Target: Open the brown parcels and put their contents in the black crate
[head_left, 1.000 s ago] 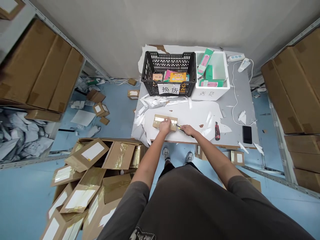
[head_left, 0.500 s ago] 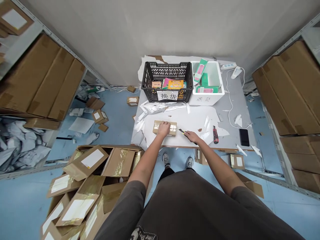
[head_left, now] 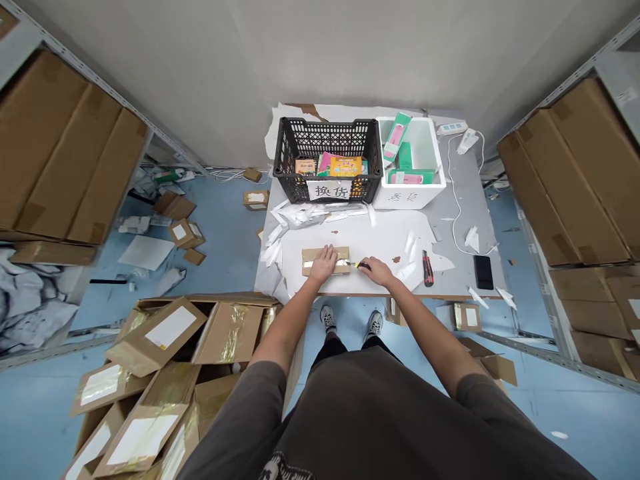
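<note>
At lower left, cardboard parcels (head_left: 170,327) lie heaped, their tape glossy. Left of centre, our left hand (head_left: 324,262) lies flat on a cardboard parcel (head_left: 310,261) on the table (head_left: 470,180), fingers spread, gripping nothing; the palm hides the parcel's middle, with shiny tape showing on both sides. Above it stands a black plastic crate (head_left: 300,137), its mesh walls partly hiding the packets inside. Just right, our right hand (head_left: 377,271) curls its fingers around a knife (head_left: 361,266), hiding most of the handle; the tip almost touches the parcel. Further right sit a white foam box (head_left: 410,197), a red box cutter (head_left: 427,268) and a black phone (head_left: 483,272).
</note>
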A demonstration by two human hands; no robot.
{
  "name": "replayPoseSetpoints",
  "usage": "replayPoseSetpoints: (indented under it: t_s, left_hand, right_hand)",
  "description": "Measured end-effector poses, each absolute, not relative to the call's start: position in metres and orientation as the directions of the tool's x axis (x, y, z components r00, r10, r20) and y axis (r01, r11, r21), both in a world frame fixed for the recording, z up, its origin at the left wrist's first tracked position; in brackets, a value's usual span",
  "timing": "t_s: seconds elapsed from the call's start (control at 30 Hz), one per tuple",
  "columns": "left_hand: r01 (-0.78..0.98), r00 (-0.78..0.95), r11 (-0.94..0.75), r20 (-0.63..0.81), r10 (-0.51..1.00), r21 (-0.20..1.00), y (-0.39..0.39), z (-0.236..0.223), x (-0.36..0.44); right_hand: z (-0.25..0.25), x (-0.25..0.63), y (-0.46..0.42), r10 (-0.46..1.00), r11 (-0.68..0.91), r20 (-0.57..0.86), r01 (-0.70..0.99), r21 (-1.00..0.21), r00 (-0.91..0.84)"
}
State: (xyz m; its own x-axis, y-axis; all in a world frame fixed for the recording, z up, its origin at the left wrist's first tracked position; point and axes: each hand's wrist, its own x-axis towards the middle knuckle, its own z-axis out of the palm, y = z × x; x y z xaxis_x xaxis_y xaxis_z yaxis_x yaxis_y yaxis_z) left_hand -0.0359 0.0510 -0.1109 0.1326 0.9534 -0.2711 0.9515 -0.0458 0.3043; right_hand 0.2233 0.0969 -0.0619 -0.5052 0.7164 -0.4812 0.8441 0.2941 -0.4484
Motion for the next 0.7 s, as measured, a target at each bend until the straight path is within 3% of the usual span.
replayPoseSetpoints:
  t_s: [0.37,0.7]
  left_hand:
    - [0.933,0.132,-0.036,-0.245,0.96,0.358,0.049,-0.119,-0.037]
    - [0.887,0.12,-0.115,0.017,0.993,0.448,0.046,-0.142,-0.039]
  right_hand:
    - [-0.074,0.22,0.113,0.711,0.545,-0.363,0.798,-0.257,-0.602]
    - [-0.093,0.229,0.122,0.729,0.595,-0.248,0.769,-0.233,-0.638]
